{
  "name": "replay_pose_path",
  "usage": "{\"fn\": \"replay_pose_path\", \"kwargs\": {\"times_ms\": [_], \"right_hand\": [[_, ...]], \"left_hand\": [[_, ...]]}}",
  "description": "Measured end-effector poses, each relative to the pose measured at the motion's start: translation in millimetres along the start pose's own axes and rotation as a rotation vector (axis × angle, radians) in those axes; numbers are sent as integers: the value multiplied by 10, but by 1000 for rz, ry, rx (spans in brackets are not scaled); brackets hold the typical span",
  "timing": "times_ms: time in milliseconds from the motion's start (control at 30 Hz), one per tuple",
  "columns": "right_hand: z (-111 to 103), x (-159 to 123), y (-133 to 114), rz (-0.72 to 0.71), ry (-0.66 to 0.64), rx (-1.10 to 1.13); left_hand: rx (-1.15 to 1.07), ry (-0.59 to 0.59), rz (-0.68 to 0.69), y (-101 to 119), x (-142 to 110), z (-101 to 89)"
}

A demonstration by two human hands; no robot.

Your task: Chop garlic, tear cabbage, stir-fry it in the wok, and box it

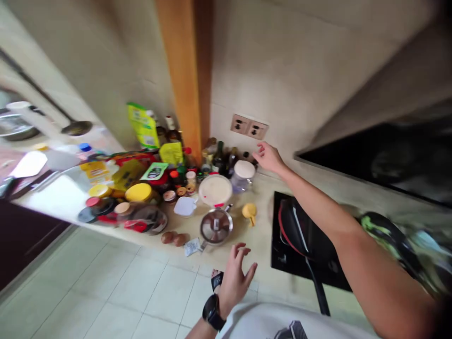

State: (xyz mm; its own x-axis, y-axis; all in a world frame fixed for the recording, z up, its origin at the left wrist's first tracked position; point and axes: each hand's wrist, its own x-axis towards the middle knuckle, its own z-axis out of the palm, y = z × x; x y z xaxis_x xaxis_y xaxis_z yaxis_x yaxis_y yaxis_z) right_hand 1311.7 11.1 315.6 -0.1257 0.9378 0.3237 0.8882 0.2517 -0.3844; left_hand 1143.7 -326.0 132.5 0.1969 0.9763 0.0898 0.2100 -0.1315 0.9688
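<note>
The right hand (269,157), loosely curled and seemingly empty, is beside the clear jar with a round white lid (244,170); a dropped wrist could topple it. The left hand (234,278), spread and empty, is near the small silver lidded pot (216,227); bumping that could push 2 brown, egg-like objects (174,238) off the pale counter (243,235).

Metal bowl (17,130) blurred, cropped at left
</note>
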Motion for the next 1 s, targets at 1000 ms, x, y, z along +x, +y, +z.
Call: {"fn": "replay_pose_path", "kwargs": {"times_ms": [1000], "right_hand": [[-3949, -5951, 5361, 378, -573, -416]], "left_hand": [[-638, -411, -893, 1032, -346, 6701]]}}
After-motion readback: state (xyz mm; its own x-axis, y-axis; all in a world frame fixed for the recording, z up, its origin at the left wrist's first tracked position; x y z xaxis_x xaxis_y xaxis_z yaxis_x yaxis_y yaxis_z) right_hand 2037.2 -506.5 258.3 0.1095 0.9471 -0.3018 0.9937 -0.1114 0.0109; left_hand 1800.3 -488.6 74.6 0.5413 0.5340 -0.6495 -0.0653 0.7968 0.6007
